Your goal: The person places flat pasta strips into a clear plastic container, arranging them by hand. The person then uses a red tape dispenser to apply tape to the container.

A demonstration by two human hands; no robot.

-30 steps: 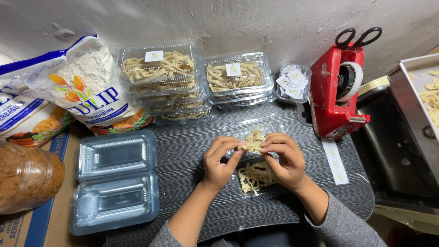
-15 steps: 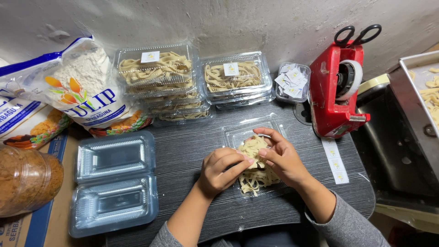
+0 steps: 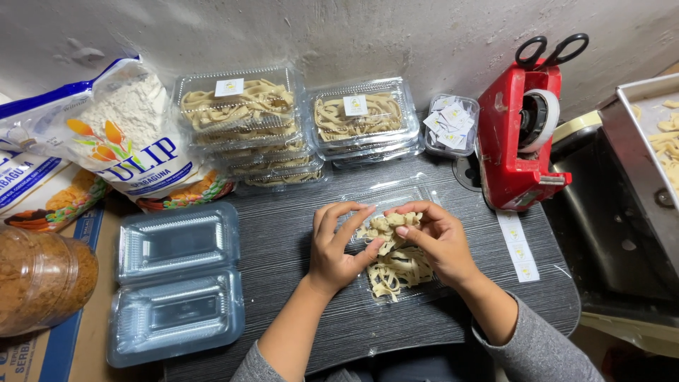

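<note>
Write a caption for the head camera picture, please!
Left hand and right hand press pale pastry strips into an open clear box.

You get an evenly lit, fairly bright picture with soft light falling from above and no hard shadows. Only faint shade sits under your left hand and right hand on the dark grey wood-grain tabletop. White glare streaks the empty clear plastic clamshell box at lower left and the lids of the stacked clear boxes of pale noodle strips at the top. The centre is sharp. Toward the edges the wide lens bends lines, and the round brown-filled plastic jar at far left looks soft. The lower right corner goes dim.
</note>
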